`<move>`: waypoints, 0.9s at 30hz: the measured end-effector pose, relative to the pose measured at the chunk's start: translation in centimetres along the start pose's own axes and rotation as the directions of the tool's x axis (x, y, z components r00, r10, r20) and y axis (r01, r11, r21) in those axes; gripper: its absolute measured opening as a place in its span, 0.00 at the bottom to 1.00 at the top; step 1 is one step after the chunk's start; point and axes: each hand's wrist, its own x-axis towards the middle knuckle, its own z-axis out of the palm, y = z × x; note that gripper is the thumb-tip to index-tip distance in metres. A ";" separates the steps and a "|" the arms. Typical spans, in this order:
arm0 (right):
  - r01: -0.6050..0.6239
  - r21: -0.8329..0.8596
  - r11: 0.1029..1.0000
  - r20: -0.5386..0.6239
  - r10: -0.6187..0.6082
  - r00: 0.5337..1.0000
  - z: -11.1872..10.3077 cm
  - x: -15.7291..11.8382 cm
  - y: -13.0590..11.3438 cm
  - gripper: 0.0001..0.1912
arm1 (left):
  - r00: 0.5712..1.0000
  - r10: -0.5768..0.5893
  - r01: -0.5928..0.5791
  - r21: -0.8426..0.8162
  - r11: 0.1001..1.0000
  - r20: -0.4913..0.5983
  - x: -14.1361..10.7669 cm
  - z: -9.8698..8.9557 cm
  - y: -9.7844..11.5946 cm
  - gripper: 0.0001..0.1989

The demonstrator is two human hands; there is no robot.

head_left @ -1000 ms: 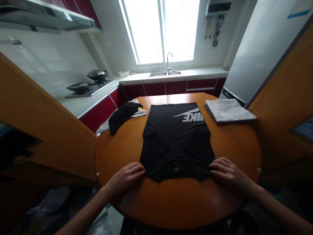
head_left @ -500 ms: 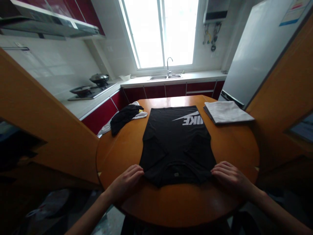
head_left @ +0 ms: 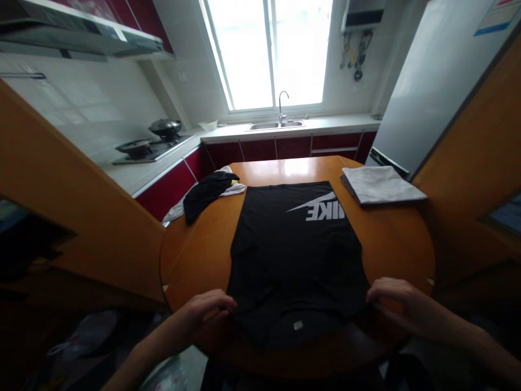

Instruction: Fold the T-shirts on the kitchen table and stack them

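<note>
A black T-shirt [head_left: 293,255] with a white printed logo lies spread over the wooden table, its collar and small label toward me. The printed end points at the window. My left hand [head_left: 209,307] pinches the shirt's near left corner between thumb and fingers. At the near right corner, my right hand [head_left: 393,298] grips the cloth in the same way. Between the two hands the collar end looks slightly lifted and hangs near the table's front edge. The sleeves cannot be made out as separate parts.
The round wooden table [head_left: 195,260] carries a crumpled heap of black and white clothes [head_left: 207,195] at its back left. A folded light grey cloth stack [head_left: 385,184] lies at the back right. Beyond are a sink [head_left: 277,125], a stove [head_left: 152,151] and a fridge [head_left: 427,81].
Both hands have drawn the collar end of the shirt toward me and slightly up. The shirt's far edge and logo have slid nearer too.
</note>
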 end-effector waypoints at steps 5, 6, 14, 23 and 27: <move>-0.095 0.086 0.992 0.074 0.088 0.993 -2.9 3.5 0.5 0.06 | 0.998 0.010 -0.011 -0.011 1.000 -0.058 3.2 -3.3 -0.6 0.08; -0.108 0.115 0.987 0.109 0.096 0.989 -3.7 4.4 0.7 0.06 | 0.997 0.017 -0.017 -0.006 1.000 -0.070 3.9 -4.2 -0.7 0.08; -0.274 0.259 0.926 0.234 0.215 0.948 -10.8 13.6 6.2 0.15 | 0.987 -0.076 0.065 -0.082 0.995 -0.143 11.0 -10.4 -3.7 0.14; -0.445 0.306 0.842 0.394 0.314 0.864 -9.5 24.5 15.1 0.16 | 0.980 -0.196 0.188 -0.190 0.964 -0.027 20.7 -11.2 -13.2 0.19; -0.529 0.338 0.778 0.464 0.351 0.813 -7.4 26.0 18.6 0.17 | 0.973 -0.231 0.229 -0.183 0.956 0.008 22.7 -10.2 -15.2 0.21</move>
